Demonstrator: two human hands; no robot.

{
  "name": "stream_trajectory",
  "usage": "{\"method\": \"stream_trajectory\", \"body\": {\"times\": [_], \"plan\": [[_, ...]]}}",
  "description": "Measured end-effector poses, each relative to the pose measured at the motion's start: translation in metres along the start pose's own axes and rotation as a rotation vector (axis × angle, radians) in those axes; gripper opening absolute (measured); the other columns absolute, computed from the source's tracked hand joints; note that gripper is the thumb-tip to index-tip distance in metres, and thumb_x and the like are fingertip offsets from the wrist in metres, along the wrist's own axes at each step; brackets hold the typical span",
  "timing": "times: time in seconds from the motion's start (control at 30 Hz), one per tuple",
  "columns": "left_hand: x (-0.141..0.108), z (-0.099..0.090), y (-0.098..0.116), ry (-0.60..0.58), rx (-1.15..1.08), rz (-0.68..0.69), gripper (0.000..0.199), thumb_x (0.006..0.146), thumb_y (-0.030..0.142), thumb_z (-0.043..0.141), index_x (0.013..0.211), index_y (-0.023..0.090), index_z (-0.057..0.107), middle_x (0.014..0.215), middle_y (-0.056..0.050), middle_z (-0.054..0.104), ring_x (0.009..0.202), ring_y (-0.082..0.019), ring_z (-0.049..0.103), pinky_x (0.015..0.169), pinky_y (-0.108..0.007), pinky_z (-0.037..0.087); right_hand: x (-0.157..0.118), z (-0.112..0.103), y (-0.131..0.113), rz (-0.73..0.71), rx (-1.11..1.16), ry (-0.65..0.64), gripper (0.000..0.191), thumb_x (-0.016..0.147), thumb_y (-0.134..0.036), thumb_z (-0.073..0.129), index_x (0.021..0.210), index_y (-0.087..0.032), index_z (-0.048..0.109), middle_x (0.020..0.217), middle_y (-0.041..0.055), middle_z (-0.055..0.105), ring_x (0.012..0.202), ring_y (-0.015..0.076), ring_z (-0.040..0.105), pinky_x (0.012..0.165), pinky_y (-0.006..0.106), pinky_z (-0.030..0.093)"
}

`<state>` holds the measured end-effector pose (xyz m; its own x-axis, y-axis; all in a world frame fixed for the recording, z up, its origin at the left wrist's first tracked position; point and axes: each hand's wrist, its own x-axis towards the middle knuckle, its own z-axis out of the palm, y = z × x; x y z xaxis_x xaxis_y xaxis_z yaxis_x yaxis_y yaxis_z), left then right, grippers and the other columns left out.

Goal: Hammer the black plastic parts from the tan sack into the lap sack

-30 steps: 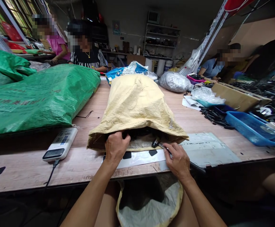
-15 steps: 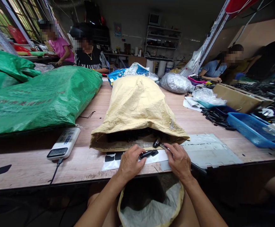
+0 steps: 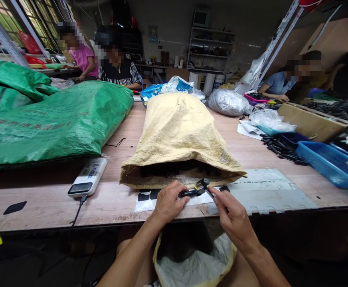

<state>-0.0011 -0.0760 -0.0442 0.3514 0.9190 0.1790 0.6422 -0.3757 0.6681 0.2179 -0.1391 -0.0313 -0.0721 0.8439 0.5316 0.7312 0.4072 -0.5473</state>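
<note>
My left hand (image 3: 171, 202) is closed on a small black plastic part (image 3: 192, 193), pressed low over the table edge. In my right hand (image 3: 235, 215) is a small hammer (image 3: 204, 183); its metal head sits just above the black part, and its handle is mostly hidden by the hand. Under both hands runs a white strip (image 3: 144, 205) bearing black patches. Right behind them gapes the mouth of a yellow woven sack (image 3: 180, 131), with dark contents inside. Another open sack (image 3: 192, 269) rests between my legs, below the table edge.
To the left lie a green woven sack (image 3: 57, 123) and a white power bank (image 3: 87, 179) with a cable. A grey sheet (image 3: 272, 191) is on the right, near a blue tray (image 3: 326, 163) and black parts (image 3: 281, 149). Several people sit at tables further back.
The hammer head has risen slightly and turned, and my right hand has tilted with it. My left hand still grips the black part. The whole view has shifted a little.
</note>
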Motion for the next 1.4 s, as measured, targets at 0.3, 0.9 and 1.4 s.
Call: {"method": "stream_trajectory", "body": {"times": [0.3, 0.9, 1.4], "plan": [[0.001, 0.001, -0.002, 0.002, -0.016, -0.005, 0.02, 0.084, 0.025, 0.069, 0.103, 0.028, 0.073, 0.092, 0.002, 0.062, 0.088, -0.015, 0.061, 0.077, -0.025, 0.042, -0.017, 0.004, -0.005, -0.029, -0.093, -0.047, 0.045, 0.1, -0.014, 0.044, 0.141, -0.03, 0.057, 0.092, 0.0054, 0.063, 0.086, 0.0168, 0.063, 0.079, 0.03, 0.053], [0.0, 0.001, -0.003, -0.006, -0.014, -0.007, 0.02, 0.081, 0.023, 0.068, 0.1, 0.026, 0.071, 0.09, 0.003, 0.062, 0.088, -0.016, 0.06, 0.077, -0.027, 0.041, 0.005, 0.006, 0.009, 0.005, -0.106, 0.011, 0.036, 0.1, -0.023, 0.049, 0.134, -0.027, 0.06, 0.107, 0.0056, 0.067, 0.1, 0.0185, 0.063, 0.089, 0.031, 0.05], [-0.001, -0.001, 0.0, 0.008, -0.056, -0.016, 0.022, 0.074, 0.015, 0.065, 0.094, 0.024, 0.065, 0.09, 0.004, 0.06, 0.077, -0.013, 0.055, 0.073, -0.027, 0.04, 0.006, 0.016, 0.066, 0.0, -0.533, 0.13, 0.025, 0.096, -0.027, 0.055, 0.115, -0.024, 0.07, 0.09, 0.0037, 0.064, 0.087, 0.0201, 0.055, 0.081, 0.032, 0.043]]}}
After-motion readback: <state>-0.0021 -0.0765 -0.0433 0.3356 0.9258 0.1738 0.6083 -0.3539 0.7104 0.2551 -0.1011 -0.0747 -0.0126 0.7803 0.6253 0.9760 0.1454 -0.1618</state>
